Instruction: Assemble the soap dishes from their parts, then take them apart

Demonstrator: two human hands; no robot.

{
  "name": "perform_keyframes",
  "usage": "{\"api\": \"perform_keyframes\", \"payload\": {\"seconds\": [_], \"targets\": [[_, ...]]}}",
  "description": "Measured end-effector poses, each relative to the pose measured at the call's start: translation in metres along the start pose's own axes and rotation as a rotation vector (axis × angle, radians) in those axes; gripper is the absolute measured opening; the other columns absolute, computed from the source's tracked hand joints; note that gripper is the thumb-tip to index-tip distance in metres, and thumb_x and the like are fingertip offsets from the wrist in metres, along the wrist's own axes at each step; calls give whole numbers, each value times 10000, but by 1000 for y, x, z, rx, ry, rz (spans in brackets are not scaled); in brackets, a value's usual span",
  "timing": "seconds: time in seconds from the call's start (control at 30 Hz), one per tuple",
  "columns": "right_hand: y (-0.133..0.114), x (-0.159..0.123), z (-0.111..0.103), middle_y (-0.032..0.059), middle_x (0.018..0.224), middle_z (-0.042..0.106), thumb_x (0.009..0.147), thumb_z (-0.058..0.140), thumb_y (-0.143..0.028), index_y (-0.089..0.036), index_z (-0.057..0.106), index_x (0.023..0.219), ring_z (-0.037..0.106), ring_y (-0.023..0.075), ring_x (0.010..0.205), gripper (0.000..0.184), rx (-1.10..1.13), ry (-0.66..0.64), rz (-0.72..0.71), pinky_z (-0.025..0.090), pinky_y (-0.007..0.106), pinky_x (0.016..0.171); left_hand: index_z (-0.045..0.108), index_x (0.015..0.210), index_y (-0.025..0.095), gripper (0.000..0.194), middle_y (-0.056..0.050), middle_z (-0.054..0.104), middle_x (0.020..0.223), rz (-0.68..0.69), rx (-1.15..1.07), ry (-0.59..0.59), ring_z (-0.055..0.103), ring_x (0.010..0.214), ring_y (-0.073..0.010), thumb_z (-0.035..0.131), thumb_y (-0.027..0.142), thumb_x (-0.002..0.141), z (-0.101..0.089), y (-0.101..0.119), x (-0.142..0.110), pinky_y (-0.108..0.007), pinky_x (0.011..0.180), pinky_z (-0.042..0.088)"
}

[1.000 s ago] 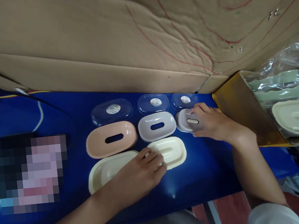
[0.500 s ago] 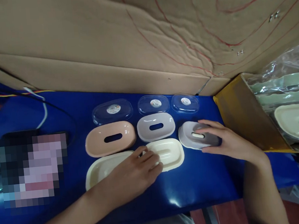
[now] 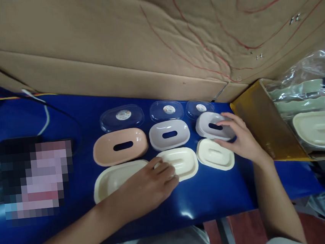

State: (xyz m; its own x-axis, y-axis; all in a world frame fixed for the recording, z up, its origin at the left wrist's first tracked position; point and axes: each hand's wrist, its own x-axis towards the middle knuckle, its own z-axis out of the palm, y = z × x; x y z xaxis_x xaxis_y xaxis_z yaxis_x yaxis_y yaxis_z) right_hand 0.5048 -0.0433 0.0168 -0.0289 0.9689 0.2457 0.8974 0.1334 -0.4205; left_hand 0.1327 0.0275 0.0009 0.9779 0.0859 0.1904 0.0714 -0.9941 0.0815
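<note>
Over the left end of the middle cream tray point(image 3: 185, 162), my left hand point(image 3: 159, 178) is closed, its curled fingers on the tray's edge. My left forearm hides part of a larger cream tray point(image 3: 107, 181). My right hand point(image 3: 243, 141) grips the right side of a lavender slotted dish point(image 3: 206, 129), index finger over its inside and thumb by the near rim. Just in front of that dish lies a small cream tray point(image 3: 216, 155) with a raised ridge. A peach slotted dish point(image 3: 103, 148) and another lavender slotted dish point(image 3: 155, 138) sit in the same row, further left.
Three clear lids with round stickers, including a left lid point(image 3: 109, 119), line the back below the cardboard wall point(image 3: 89, 79). At the right stands a cardboard box point(image 3: 254, 124) with bagged pieces and a cream tray. A blurred-out device point(image 3: 41, 176) and cables point(image 3: 46, 114) occupy the left.
My right hand has lifted the lavender dish off the small cream tray and moved it back, close to the right lid. The cream tray is now uncovered. My left hand stays nearly still.
</note>
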Motion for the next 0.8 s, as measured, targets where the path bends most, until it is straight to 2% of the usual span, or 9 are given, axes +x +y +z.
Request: {"api": "perform_keyframes", "payload": {"seconds": [0.07, 0.2, 0.37, 0.5, 0.57, 0.63, 0.73, 0.8], "targets": [[3, 6, 12, 152, 1590, 507, 933, 791, -459, -306, 661, 1305, 490, 393, 1516, 423, -52, 61, -37, 398, 631, 1236, 663, 1031, 203, 71, -49, 719, 1082, 4, 6, -7, 674, 1051, -253, 696, 163, 983, -1, 1, 1, -448, 1053, 492], [11, 9, 26, 150, 1574, 494, 957, 747, -405, -296, 692, 1261, 470, 394, 1522, 328, -65, 36, -97, 385, 636, 1239, 669, 1097, 197, 125, -51, 717, 1140, 5, 14, -9, 668, 1106, -262, 708, 171, 981, -1, 0, -1, -458, 1094, 475], [11, 3, 24, 105, 1599, 499, 942, 727, -319, -310, 746, 1213, 363, 401, 1592, 272, -24, -66, -139, 318, 668, 1279, 683, 1094, 194, 108, -52, 721, 1125, 10, 33, -16, 676, 1077, -256, 694, 163, 991, -3, 1, -2, -453, 1076, 484], [2, -1, 17, 116, 1600, 528, 960, 683, -276, -303, 753, 1221, 374, 412, 1591, 272, -32, -154, -147, 336, 693, 1239, 709, 1069, 202, 77, -66, 739, 1117, -26, 67, 28, 691, 1020, -251, 655, 174, 1020, -15, -4, -2, -453, 1042, 500], [1, -3, 16, 108, 1611, 536, 959, 679, -276, -311, 748, 1231, 381, 416, 1592, 283, -41, -191, -158, 323, 704, 1234, 725, 1113, 199, 136, -84, 744, 1180, -87, 79, 84, 701, 1035, -255, 603, 183, 1054, -25, -13, -4, -464, 1054, 499], [2, -4, 16, 93, 1611, 547, 955, 685, -293, -323, 747, 1224, 384, 418, 1593, 278, -51, -196, -180, 312, 706, 1238, 720, 1204, 205, 191, -100, 730, 1274, -199, 58, 144, 699, 1140, -273, 578, 217, 1078, -35, -25, -9, -475, 1088, 493], [3, -2, 17, 97, 1545, 600, 965, 690, -352, -319, 751, 1180, 477, 411, 1530, 225, -58, -127, -199, 371, 679, 1213, 666, 1332, 220, 268, -130, 667, 1408, -394, 13, 170, 637, 1331, -304, 541, 257, 1097, -45, -43, -23, -484, 1126, 492], [-1, 1, 18, 115, 1504, 625, 986, 682, -392, -309, 745, 1184, 560, 396, 1454, 224, -56, -64, -185, 422, 648, 1183, 618, 1396, 213, 317, -165, 589, 1513, -468, -9, 157, 565, 1432, -335, 512, 272, 1104, -44, -50, -36, -511, 1149, 487]]}}
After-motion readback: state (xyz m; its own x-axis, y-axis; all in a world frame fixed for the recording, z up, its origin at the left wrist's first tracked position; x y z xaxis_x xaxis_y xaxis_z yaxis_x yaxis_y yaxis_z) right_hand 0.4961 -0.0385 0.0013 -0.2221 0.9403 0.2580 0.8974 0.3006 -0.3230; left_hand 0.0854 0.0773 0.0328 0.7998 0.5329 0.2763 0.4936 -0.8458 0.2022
